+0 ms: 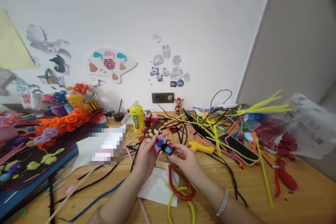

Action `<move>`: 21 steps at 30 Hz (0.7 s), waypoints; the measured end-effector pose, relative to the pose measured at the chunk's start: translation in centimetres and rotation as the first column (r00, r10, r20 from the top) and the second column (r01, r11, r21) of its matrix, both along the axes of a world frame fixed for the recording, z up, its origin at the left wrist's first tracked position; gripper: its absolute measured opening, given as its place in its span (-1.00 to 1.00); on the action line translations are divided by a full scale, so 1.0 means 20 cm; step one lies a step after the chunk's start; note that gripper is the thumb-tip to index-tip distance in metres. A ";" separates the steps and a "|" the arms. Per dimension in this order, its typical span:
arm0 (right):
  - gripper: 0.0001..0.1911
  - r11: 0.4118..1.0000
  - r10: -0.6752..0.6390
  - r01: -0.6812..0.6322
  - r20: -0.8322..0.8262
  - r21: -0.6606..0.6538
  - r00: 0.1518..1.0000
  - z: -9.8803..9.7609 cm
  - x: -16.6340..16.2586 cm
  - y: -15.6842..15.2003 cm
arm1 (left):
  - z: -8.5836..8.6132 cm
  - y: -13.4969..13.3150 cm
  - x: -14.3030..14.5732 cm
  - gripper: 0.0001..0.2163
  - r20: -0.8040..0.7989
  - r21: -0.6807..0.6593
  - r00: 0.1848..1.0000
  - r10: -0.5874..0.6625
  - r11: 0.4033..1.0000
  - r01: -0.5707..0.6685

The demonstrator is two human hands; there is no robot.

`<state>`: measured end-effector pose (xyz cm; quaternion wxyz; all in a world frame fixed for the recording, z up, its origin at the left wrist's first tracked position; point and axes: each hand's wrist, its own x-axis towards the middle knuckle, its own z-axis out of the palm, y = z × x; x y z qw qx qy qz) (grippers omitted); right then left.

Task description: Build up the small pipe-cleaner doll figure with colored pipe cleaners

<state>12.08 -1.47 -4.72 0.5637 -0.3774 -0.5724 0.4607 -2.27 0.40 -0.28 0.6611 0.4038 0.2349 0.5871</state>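
Observation:
Above the middle of the table, a small fuzzy doll point(163, 145) with pink, blue and black parts is held between my two hands. Its colourful red, yellow and black end sticks out by the left thumb. My left hand point(147, 152) is closed around the doll's left side. The fingertips of my right hand point(185, 159) pinch its lower right side. Red-handled scissors point(183, 196) lie just below, partly over a white paper point(154, 190); my right hand hides part of them. A yellow fuzzy strip point(193, 213) loops beside the handles.
A yellow glue gun point(201, 147) and a phone point(238, 149) lie to the right, among many coloured fuzzy stems point(258, 106). Behind stand a yellow drink bottle point(137, 117) and a small red figure point(178, 105). Fuzzy flowers point(65, 122) cover the left side. Black cords cross the table.

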 end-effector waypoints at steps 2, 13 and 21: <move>-0.67 1.000 0.006 -0.006 -0.019 -0.020 1.000 0.02 0.00 -0.01 | 0.00 0.00 0.00 -0.77 -0.008 0.007 1.000 -0.002 1.000 0.002; -0.70 0.998 -0.009 0.007 -0.034 -0.057 0.999 0.07 -0.01 -0.03 | 0.00 -0.01 0.01 -0.79 -0.026 0.011 1.000 0.008 1.000 -0.008; -0.66 0.999 -0.022 0.022 0.014 -0.042 1.000 0.06 0.00 -0.04 | 0.00 -0.01 0.01 -0.83 -0.010 -0.003 0.999 0.042 0.999 -0.042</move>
